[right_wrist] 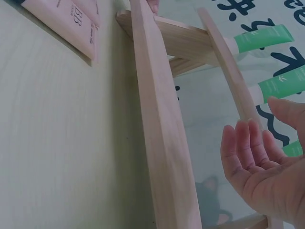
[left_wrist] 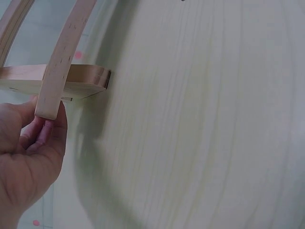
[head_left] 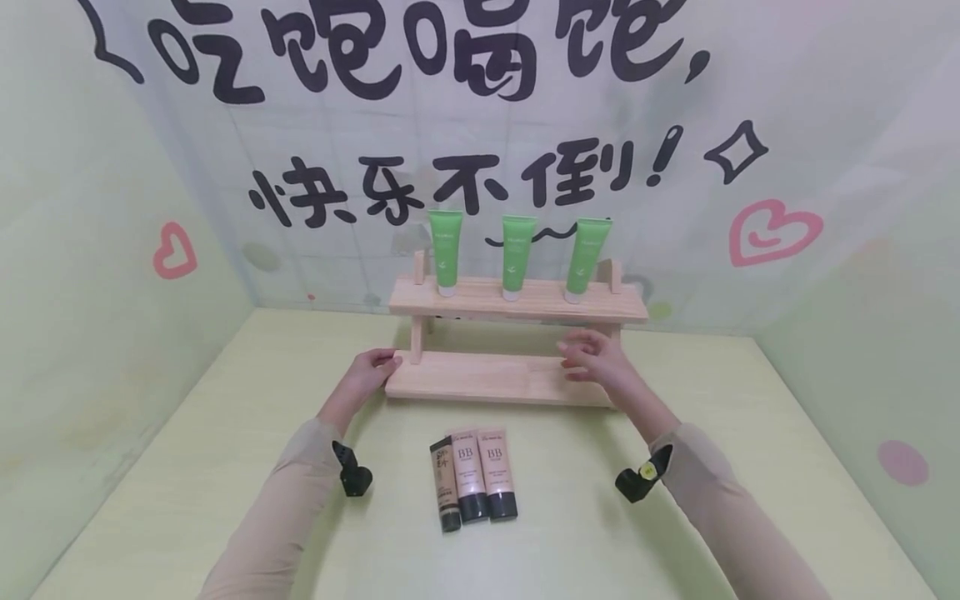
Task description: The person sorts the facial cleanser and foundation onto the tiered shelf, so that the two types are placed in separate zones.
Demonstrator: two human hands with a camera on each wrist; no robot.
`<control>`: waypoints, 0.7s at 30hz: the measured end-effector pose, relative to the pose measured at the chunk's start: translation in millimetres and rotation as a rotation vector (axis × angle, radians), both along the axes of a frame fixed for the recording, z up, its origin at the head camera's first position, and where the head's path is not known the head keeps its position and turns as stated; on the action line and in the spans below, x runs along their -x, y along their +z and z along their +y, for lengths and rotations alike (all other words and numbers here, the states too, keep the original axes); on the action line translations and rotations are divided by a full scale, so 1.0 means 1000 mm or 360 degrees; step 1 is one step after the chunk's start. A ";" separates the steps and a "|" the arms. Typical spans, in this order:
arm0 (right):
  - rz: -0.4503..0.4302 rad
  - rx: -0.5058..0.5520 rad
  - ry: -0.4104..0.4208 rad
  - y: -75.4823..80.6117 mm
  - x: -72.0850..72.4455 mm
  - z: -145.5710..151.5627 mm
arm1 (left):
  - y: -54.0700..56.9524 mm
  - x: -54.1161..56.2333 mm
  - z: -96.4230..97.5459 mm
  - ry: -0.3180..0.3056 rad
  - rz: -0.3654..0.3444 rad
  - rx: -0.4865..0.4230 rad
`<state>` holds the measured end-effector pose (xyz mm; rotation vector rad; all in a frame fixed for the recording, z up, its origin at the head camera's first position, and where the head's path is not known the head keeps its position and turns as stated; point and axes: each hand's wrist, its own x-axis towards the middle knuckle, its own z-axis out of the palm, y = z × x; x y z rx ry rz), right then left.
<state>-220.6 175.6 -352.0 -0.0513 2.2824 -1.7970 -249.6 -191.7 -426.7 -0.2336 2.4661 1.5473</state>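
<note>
Pale wooden shelf (head_left: 457,379) stands on the table (head_left: 570,533), its lower left end gripped by the left hand (left_wrist: 31,167).
Left-wrist view shows curled fingers under the board, hidden from the head camera; right-wrist view bares the palm of the right hand (right_wrist: 264,174), thumb apart from loosely bent fingers, near the shelf's right end.

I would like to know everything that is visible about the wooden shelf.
The shelf looks like pale wood: two long boards on side supports, the upper board farther back. It stands upright on the table, before the wall. Three green tubes stand on the upper board. The left hand grips the left end of the lower board; the right hand hovers near its right part, not visibly touching it.
</note>
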 end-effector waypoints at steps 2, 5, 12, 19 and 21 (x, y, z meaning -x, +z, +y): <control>-0.0010 -0.0014 0.0024 -0.005 -0.002 -0.003 | 0.000 0.000 0.000 0.0002 -0.0008 0.0006; -0.0014 -0.0027 0.0043 -0.012 -0.006 -0.007 | -0.001 0.000 -0.001 0.0000 -0.0019 0.0017; -0.0051 -0.0085 0.0080 -0.027 -0.013 -0.018 | -0.002 0.002 -0.002 -0.0005 0.0003 0.0000; -0.0064 -0.0092 0.0221 -0.039 -0.020 -0.028 | -0.003 0.004 -0.001 -0.0002 -0.0031 -0.0014; -0.0082 -0.0089 0.0254 -0.043 -0.023 -0.030 | -0.003 0.004 -0.001 0.0001 -0.0038 -0.0013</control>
